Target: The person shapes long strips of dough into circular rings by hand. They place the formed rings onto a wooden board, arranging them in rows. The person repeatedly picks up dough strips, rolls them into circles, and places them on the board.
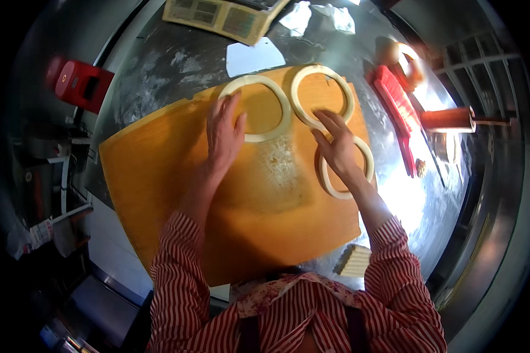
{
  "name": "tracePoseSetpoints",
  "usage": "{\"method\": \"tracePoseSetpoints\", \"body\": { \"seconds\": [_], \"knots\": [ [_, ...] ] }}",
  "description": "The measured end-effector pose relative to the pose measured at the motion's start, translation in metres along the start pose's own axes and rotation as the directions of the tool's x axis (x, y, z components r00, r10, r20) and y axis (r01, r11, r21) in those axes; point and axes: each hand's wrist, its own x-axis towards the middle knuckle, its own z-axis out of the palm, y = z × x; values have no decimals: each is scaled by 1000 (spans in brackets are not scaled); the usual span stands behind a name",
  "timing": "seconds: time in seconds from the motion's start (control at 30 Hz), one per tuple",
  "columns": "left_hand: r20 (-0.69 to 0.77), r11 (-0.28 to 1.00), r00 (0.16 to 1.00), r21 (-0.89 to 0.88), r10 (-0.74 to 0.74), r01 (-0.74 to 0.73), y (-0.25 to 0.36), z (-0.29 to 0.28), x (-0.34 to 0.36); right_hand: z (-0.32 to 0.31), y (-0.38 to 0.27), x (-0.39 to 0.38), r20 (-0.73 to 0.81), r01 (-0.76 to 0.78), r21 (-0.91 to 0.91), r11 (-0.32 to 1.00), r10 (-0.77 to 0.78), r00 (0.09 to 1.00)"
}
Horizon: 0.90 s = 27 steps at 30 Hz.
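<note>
On floury board (159,176), hands seemingly press dough rings (254,109).

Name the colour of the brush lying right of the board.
Red; the brush shows best in the head view, on the metal table.

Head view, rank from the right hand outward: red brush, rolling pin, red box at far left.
From the right hand:
1. Red brush, just to its right on the metal table.
2. Rolling pin, farther right, past the brush.
3. Red box, far left, beyond the board.
</note>
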Motion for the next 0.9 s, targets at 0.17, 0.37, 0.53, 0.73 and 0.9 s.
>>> {"method": "tracePoseSetpoints", "body": {
  "seconds": [0.17,0.37,0.53,0.73,0.9],
  "knots": [
    [236,971,965,-232,112,-56,116,13,-109,-104,42,-178,-98,-413,20,911,413,906],
    [498,874,733,-394,464,-285,217,46,-227,-178,51,-308,-193,-475,-33,880,460,867],
    [633,768,441,-459,636,-448,274,100,-308,-207,71,-430,-190,-516,-174,839,486,853],
    [744,798,385,-325,547,-507,183,101,-260,-93,40,-360,-67,-399,-499,769,425,903],
    [773,832,447,-180,449,-524,161,116,-248,-49,60,-343,-90,-431,-485,761,446,890]
  ]
}}
